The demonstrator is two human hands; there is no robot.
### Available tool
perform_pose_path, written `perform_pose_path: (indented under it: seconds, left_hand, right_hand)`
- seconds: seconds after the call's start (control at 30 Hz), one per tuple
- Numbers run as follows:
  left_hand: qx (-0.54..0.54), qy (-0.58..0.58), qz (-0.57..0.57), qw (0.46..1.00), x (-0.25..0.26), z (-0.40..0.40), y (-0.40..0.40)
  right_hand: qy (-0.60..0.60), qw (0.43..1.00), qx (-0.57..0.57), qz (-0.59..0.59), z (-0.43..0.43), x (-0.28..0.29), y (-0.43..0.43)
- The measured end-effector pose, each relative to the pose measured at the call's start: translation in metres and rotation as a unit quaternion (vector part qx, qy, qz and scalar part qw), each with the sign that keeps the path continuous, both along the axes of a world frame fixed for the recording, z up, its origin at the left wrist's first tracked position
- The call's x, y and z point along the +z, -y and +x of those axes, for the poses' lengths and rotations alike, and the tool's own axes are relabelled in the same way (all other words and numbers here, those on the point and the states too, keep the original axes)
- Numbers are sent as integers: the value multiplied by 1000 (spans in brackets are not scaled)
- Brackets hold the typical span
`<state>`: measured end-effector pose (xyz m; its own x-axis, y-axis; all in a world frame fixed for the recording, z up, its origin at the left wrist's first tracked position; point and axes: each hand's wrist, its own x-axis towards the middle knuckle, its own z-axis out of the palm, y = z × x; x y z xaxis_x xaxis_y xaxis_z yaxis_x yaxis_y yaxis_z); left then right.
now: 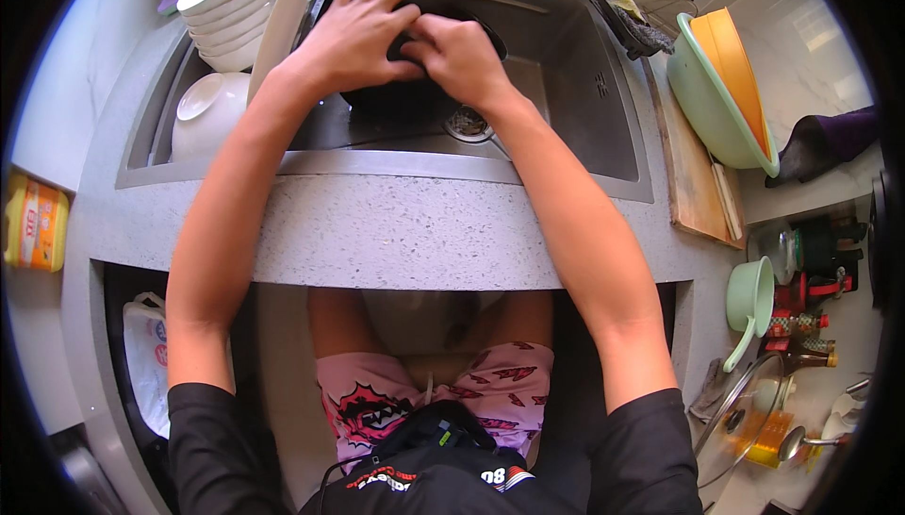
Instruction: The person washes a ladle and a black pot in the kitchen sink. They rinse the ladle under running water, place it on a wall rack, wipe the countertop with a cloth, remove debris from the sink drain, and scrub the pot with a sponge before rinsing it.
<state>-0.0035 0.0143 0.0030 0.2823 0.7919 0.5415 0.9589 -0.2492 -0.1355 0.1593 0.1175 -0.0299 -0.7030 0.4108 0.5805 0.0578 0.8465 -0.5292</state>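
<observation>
Over the sink (587, 119), my left hand (371, 30) is palm down with its fingers spread and slightly blurred. My right hand (459, 51) is beside it, fingers curled in towards the left hand's thumb and index finger, and the two appear to touch. Whether anything small is between the right fingers is hidden. Below both hands is a round black pan (396, 101) in the basin, largely covered by them. Near my right wrist, a drain strainer (468, 123) shows some dark scraps.
Stacked white bowls (230, 13), an upturned white bowl (208, 115) and a white dish on edge (277, 34) crowd the sink's left side. Rightward are a sponge caddy (626, 16), a green basin (707, 101), a wooden cutting board (696, 193) and a green dipper (749, 296).
</observation>
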Motion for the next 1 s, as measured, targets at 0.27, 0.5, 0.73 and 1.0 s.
perform_pose_path:
  seconds: [0.27,0.5,0.73,1.0]
  left_hand:
    - [57,59,-260,962,1,5,-2]
    - [92,9,-293,952,-12,-1,-6]
    - [102,-6,-219,970,-23,11,-21]
    - [101,15,-227,968,-30,5,-22]
  right_hand:
    - [202,973,99,-53,11,14,1]
    - [328,904,-263,-76,44,45,-38]
    - [650,740,-44,-170,19,-27,-78]
    - [691,715,63,85,0,-62,-84]
